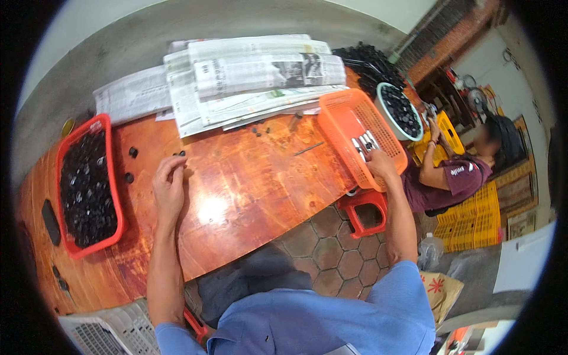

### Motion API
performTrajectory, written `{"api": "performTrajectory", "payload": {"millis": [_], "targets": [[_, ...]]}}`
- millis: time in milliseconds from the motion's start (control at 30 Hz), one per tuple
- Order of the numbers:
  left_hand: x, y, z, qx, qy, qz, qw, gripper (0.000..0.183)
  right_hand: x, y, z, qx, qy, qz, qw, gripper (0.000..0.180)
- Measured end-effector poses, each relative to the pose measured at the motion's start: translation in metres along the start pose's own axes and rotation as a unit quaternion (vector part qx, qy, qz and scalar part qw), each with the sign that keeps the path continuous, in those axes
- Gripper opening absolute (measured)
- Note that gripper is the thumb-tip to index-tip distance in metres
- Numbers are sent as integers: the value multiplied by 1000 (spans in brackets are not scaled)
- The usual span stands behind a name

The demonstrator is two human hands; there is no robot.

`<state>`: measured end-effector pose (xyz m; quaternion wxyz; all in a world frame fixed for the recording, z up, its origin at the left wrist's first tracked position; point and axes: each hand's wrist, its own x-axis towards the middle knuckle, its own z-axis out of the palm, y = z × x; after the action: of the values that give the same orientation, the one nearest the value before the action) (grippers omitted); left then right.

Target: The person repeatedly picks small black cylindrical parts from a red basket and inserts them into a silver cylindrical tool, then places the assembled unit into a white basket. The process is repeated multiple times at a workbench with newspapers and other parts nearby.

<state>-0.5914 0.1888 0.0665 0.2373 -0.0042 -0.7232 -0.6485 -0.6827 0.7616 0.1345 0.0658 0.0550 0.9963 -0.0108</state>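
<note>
My left hand (170,182) is over the wooden table with its fingers curled. Small black parts (179,153) show at its fingertips, seemingly pinched there. My right hand (380,165) reaches into an orange perforated plastic basket (339,106), its fingertips at several short white tubes (367,141), some with black ends. Whether it grips one is hidden from me. Left of my left hand, two loose black caps (133,152) lie near a red plastic basket (116,195) filled with small shiny black parts (86,191).
Folded newspapers (266,71) cover the table's back. A thin rod (308,148) lies mid-table (248,177). Right of the orange basket are a pale tub (385,111) of black pieces and a black pile (370,66). Another person (457,177) works there; a red stool (366,230) stands below.
</note>
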Motion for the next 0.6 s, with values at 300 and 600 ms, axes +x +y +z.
{"api": "performTrajectory", "payload": {"millis": [300,600], "targets": [[-10,5,7,-169,16,-184,968,23,-18,-50,-61,197,164,-37,966,34],[-21,19,36,-277,-145,-166,935,66,-93,-316,-1,460,-67,-278,841,25]]}}
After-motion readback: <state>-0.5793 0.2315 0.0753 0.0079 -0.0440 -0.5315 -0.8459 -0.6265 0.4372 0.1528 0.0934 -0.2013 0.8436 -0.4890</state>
